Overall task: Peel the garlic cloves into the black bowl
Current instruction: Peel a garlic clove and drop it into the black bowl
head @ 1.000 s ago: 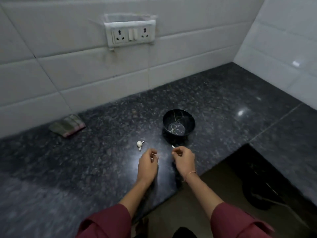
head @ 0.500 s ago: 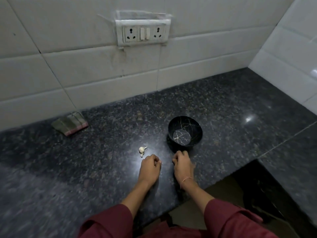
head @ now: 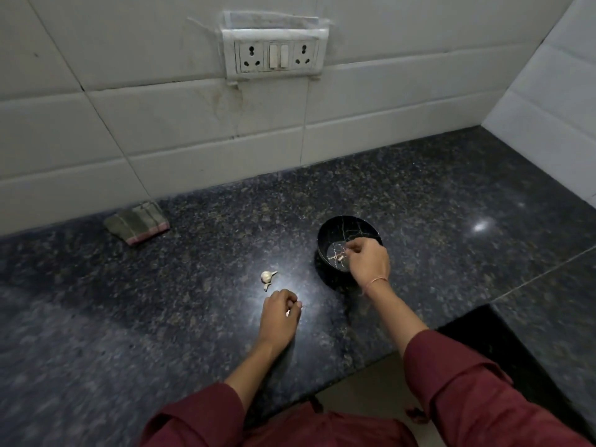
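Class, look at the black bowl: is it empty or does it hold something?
Not empty: a small pale piece, likely a garlic clove, shows inside the black bowl, beside the right hand.

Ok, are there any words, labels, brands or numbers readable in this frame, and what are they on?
No text can be read anywhere.
On the socket panel: two outlets and two switches, no marking legible.
On the black bowl: pale crack-like lines, a pattern and not lettering.
On the folded cloth: stripes only, no label visible.
On the wall tiles and the countertop: no print.
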